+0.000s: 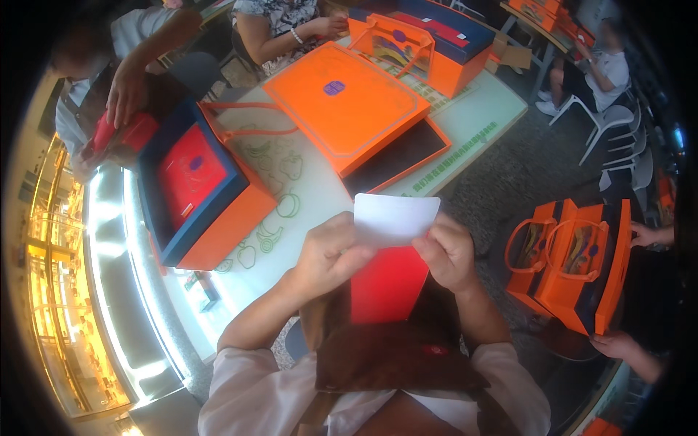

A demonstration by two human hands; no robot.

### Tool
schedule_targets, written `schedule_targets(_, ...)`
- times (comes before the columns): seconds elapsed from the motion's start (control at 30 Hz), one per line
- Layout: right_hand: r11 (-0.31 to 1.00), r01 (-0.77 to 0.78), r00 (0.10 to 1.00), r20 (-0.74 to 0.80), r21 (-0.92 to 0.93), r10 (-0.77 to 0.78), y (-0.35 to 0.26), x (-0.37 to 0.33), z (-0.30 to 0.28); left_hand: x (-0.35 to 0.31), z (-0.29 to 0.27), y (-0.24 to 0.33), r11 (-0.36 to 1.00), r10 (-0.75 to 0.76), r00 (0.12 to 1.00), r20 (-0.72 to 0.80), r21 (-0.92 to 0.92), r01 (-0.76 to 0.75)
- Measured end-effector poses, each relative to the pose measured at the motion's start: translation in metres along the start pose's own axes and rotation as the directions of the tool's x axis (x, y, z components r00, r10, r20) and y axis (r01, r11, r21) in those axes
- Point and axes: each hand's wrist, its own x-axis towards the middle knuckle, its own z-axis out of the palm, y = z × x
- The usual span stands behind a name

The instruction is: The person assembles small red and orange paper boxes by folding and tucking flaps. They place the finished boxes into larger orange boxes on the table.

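White card (396,218) sticking up out of a red envelope (387,285), held above the lap at the table (476,120) edge; left hand (329,254) and right hand (449,252) each pinching a side. Just beyond, flat orange box (347,105) with a small purple label (334,88). Left, open orange box, navy-lined (195,182), holding a red packet; right, orange handled bags (574,261) on the floor.

One white card (396,218), one red envelope (387,285), two orange gift bags (574,261), three open boxes (200,185)

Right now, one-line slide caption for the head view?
Both hands, left hand and right hand, hold a white card at a red envelope beside orange gift boxes.
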Motion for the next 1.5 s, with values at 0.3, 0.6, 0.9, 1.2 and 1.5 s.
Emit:
schedule_targets(0.3, 1.0, -0.017, 0.994, -0.11, 0.001, 0.017, 0.001, 0.018, 0.003, 0.01, -0.007, -0.012, 0.988, 0.012, 0.996, -0.087, -0.15, -0.025)
schedule_targets(0.6, 0.87, 0.13, 0.968, -0.251, 0.475, -0.008, 0.001, 0.028, -0.006, 0.01, 0.0, -0.001, 0.914, -0.212, 0.973, -0.09, -0.369, 0.165)
schedule_targets(0.9, 0.886, -0.314, 0.949, 0.131, 0.342, 0.286, -0.015, 0.042, -0.043, 0.013, -0.009, 0.017, 0.963, -0.187, 0.978, 0.095, -0.178, 0.201)
schedule_targets(1.2, 0.917, -0.317, 0.949, 0.085, 0.241, 0.305, -0.023, 0.04, -0.033, 0.012, -0.008, 0.019, 0.959, -0.196, 0.974, 0.114, -0.186, 0.214)
schedule_targets(1.5, 0.987, -0.014, 1.0, 0.004, -0.161, 0.014, -0.032, 0.049, -0.011, 0.052, -0.014, 0.018, 0.887, -0.253, 0.959, 0.126, -0.366, 0.282)
